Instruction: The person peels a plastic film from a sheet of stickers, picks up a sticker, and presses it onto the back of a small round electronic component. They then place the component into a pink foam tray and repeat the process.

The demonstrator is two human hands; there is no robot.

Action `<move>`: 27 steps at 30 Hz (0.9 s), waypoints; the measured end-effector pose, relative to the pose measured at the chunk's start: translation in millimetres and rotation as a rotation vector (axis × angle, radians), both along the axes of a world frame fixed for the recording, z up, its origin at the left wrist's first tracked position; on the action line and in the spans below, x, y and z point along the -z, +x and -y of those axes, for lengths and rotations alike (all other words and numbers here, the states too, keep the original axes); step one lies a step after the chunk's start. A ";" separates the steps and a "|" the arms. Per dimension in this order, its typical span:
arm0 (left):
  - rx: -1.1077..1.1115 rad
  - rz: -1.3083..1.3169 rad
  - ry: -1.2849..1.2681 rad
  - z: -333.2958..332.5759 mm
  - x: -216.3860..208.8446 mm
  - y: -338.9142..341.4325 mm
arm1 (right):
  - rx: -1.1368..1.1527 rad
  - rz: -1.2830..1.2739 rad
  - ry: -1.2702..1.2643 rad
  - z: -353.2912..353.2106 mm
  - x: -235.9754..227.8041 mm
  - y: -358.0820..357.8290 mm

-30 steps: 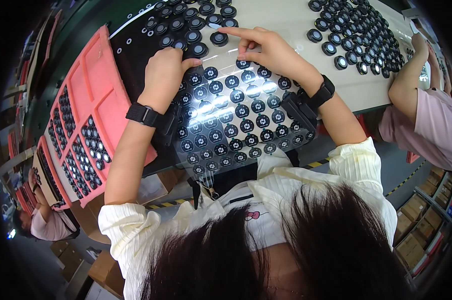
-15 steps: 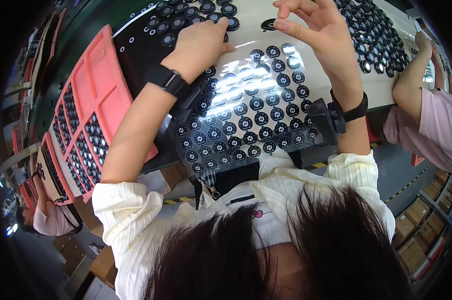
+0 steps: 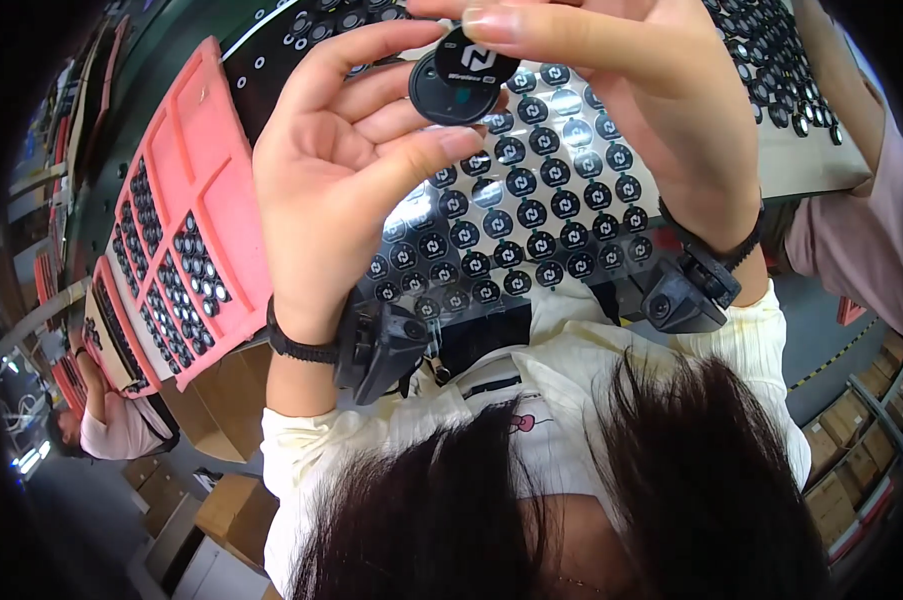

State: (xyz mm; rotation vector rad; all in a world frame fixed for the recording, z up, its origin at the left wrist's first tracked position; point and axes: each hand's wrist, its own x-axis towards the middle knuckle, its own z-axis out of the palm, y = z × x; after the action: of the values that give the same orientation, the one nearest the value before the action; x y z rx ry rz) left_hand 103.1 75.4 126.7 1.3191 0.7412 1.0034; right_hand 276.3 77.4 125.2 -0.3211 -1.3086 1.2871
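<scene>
In front of me, high in the view, my left hand (image 3: 321, 165) holds a black round disc-shaped casing (image 3: 446, 100) between thumb and fingers, its flat recessed face showing. My right hand (image 3: 661, 85) pinches a round black sticker (image 3: 479, 62) with a white logo. The sticker overlaps the upper right part of the casing; whether they touch, I cannot tell. Below both hands lies a clear sheet (image 3: 611, 276) with rows of matching round stickers. A black strap with a small device (image 3: 383, 350) is on my left wrist, and a similar device (image 3: 686, 297) on my right.
Left of the sheet, a pink foam tray (image 3: 233, 140) has several compartments, some filled with round parts. More black discs (image 3: 771, 75) crowd the table at far right, beside another person's arm (image 3: 856, 85). A person (image 3: 121, 430) sits at far left. Cardboard boxes (image 3: 233, 512) stand below.
My left hand has come back from the group of discs at the far side, now with a casing in its fingers. My right hand has moved nearer, bringing the sticker over the casing.
</scene>
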 end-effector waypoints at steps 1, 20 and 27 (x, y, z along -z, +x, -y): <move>-0.003 -0.002 -0.002 2.6 0.2 -0.9 | 0.002 0.000 -0.017 1.8 -0.8 -2.5; -0.420 -0.247 0.227 20.0 -7.2 6.5 | -0.015 0.011 -0.367 4.6 -6.8 -17.5; -0.335 -0.100 0.255 13.4 1.9 -1.8 | -0.003 -0.008 -0.483 5.5 -10.2 -21.9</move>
State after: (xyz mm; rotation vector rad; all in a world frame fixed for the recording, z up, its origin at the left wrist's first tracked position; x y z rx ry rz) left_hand 101.3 62.0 124.8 1.5036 0.9560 1.3414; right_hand 254.4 72.0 135.4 -0.6496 -0.9776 1.5980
